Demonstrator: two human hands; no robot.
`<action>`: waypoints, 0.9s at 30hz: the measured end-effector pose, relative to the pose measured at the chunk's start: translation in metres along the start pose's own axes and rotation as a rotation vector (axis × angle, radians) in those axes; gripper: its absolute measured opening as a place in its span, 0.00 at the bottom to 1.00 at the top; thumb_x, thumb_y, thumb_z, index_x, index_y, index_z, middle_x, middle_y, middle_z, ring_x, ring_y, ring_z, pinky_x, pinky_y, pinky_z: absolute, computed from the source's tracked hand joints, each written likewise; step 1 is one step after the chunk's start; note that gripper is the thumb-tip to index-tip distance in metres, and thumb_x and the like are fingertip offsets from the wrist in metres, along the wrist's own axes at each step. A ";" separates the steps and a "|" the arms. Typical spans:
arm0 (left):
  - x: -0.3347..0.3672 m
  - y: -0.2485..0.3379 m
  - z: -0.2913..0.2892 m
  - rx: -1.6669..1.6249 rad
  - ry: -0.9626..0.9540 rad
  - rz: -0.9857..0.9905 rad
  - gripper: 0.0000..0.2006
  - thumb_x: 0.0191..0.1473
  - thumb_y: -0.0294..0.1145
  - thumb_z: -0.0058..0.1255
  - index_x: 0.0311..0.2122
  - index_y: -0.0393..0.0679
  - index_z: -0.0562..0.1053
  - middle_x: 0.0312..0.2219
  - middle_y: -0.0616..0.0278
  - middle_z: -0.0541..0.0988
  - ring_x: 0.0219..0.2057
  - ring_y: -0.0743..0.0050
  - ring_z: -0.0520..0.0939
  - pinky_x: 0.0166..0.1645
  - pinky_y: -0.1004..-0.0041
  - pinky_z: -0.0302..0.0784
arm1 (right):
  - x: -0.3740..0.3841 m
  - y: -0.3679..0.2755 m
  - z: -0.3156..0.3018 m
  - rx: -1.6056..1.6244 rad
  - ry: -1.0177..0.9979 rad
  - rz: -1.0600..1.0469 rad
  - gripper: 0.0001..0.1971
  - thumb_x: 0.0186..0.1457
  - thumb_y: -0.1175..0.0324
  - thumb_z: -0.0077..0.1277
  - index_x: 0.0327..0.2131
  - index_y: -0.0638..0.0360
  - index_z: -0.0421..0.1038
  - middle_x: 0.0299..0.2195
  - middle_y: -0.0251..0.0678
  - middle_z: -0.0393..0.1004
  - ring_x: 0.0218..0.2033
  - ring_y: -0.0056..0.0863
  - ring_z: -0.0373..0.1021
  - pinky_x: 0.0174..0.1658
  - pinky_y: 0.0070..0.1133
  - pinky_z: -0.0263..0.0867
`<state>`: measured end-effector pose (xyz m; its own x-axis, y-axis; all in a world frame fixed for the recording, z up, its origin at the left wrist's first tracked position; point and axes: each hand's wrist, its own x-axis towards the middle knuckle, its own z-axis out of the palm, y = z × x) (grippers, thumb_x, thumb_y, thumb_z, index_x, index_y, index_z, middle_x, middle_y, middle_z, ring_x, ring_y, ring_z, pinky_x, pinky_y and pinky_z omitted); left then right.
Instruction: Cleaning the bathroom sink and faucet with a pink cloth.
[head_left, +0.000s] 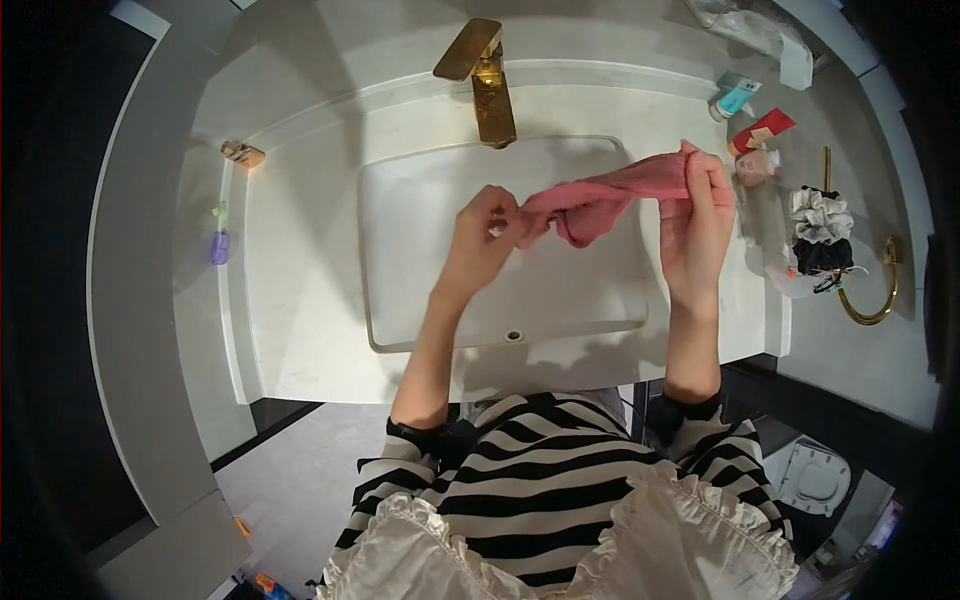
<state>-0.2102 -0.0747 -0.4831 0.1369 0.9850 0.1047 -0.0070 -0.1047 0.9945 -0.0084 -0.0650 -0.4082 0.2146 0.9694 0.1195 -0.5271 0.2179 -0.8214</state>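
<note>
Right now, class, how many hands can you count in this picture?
2: the left hand above the sink, and the right hand by its right edge, both holding the pink cloth. No others show.

Bright light lands on my white tabletop (305, 340) and my right hand (698, 225). I see soft gray shadows by the front of the sink (420, 290) and on the left. The gold faucet (492, 100) is shiny. Straight edges bend, and the corners go black.
</note>
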 end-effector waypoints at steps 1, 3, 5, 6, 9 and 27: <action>0.001 0.003 -0.008 0.015 -0.043 -0.126 0.05 0.43 0.23 0.47 0.27 0.39 0.64 0.25 0.67 0.66 0.28 0.84 0.68 0.29 0.81 0.65 | 0.001 0.000 -0.002 0.006 0.025 0.025 0.08 0.53 0.70 0.42 0.34 0.65 0.65 0.28 0.30 0.67 0.29 0.14 0.63 0.34 0.14 0.62; 0.003 0.010 -0.002 0.087 0.015 -0.043 0.06 0.43 0.24 0.47 0.27 0.38 0.64 0.21 0.66 0.68 0.22 0.83 0.69 0.26 0.81 0.66 | 0.002 0.002 -0.003 0.013 0.047 0.051 0.08 0.53 0.69 0.43 0.34 0.64 0.65 0.28 0.30 0.67 0.29 0.13 0.63 0.34 0.13 0.61; 0.005 0.021 0.003 0.156 0.075 0.041 0.07 0.43 0.25 0.46 0.26 0.36 0.63 0.17 0.64 0.70 0.16 0.82 0.70 0.22 0.81 0.67 | 0.002 0.008 -0.006 0.032 0.108 0.051 0.09 0.53 0.68 0.43 0.34 0.62 0.65 0.28 0.29 0.67 0.28 0.13 0.63 0.33 0.13 0.61; 0.004 0.026 0.004 0.190 -0.076 -0.104 0.07 0.43 0.26 0.47 0.27 0.36 0.64 0.16 0.63 0.70 0.15 0.80 0.69 0.21 0.80 0.66 | 0.002 0.011 -0.008 0.032 0.108 0.050 0.09 0.53 0.68 0.43 0.34 0.62 0.65 0.28 0.29 0.67 0.28 0.13 0.63 0.33 0.13 0.61; 0.002 0.022 -0.003 0.357 -0.276 -0.133 0.09 0.42 0.29 0.49 0.28 0.37 0.65 0.15 0.60 0.70 0.12 0.75 0.68 0.19 0.79 0.63 | 0.006 0.013 -0.014 0.019 0.144 0.059 0.08 0.53 0.68 0.43 0.34 0.62 0.66 0.28 0.29 0.67 0.28 0.13 0.63 0.34 0.13 0.61; -0.041 0.050 0.067 1.117 -0.235 0.372 0.07 0.39 0.31 0.46 0.27 0.44 0.67 0.15 0.63 0.70 0.17 0.68 0.75 0.18 0.71 0.69 | -0.086 0.091 -0.026 -0.526 -0.242 0.271 0.14 0.41 0.76 0.46 0.35 0.57 0.59 0.33 0.34 0.61 0.33 0.22 0.60 0.34 0.20 0.55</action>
<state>-0.1500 -0.1292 -0.4379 0.4866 0.8326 0.2648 0.7627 -0.5526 0.3361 -0.0539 -0.1318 -0.5080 -0.0940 0.9939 -0.0584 -0.0497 -0.0633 -0.9968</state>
